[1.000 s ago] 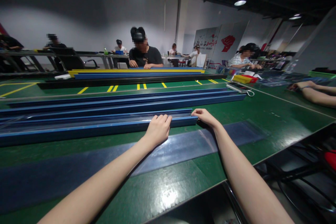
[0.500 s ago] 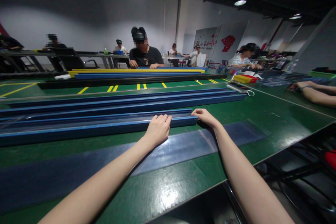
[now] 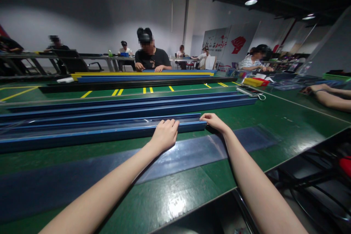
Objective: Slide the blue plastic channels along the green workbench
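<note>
A long blue rail (image 3: 90, 133) lies across the green table (image 3: 178, 193) in front of me, covered by a clear film. My left hand (image 3: 164, 134) rests on the rail near its right end, fingers curled over the top edge. My right hand (image 3: 214, 121) grips the rail's right end, fingers bent around it. More long blue rails (image 3: 131, 106) lie parallel just behind. A dark blue strip (image 3: 175, 157) lies flat on the table under my forearms.
Yellow and blue rails (image 3: 142, 76) lie farther back. A person in a black shirt (image 3: 150, 56) sits opposite. Another person's arms (image 3: 327, 95) rest on the table at right. A white device (image 3: 248, 92) and coloured trays (image 3: 255, 81) sit at the back right. The table edge drops to dark chairs at lower right.
</note>
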Demonstrator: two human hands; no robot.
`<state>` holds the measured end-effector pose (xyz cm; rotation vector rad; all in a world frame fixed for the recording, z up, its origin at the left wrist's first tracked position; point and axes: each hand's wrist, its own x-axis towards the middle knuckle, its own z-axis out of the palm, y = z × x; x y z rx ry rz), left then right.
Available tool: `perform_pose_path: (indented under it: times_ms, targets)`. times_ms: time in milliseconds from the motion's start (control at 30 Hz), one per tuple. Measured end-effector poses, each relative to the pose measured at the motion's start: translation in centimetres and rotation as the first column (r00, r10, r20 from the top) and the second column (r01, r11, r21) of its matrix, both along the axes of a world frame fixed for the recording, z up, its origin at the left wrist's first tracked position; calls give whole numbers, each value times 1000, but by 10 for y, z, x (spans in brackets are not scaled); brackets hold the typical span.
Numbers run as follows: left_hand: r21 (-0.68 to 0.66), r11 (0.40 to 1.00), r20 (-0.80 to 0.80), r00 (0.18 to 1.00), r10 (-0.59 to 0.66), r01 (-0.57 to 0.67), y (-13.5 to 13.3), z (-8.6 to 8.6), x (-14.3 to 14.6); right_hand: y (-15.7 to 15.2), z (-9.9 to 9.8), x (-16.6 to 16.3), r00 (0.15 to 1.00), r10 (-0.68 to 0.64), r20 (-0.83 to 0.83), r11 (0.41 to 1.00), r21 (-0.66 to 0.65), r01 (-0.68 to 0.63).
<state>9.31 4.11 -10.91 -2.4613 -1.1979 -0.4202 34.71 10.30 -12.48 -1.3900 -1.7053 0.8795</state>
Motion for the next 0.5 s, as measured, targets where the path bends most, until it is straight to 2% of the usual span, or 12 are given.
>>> perform_pose_path:
  times_ms: [500]
  targets:
    - [-3,1000,-4,1000,4,-4,0,0,0,0,0,-1,1000,-15,0,1000,5,15]
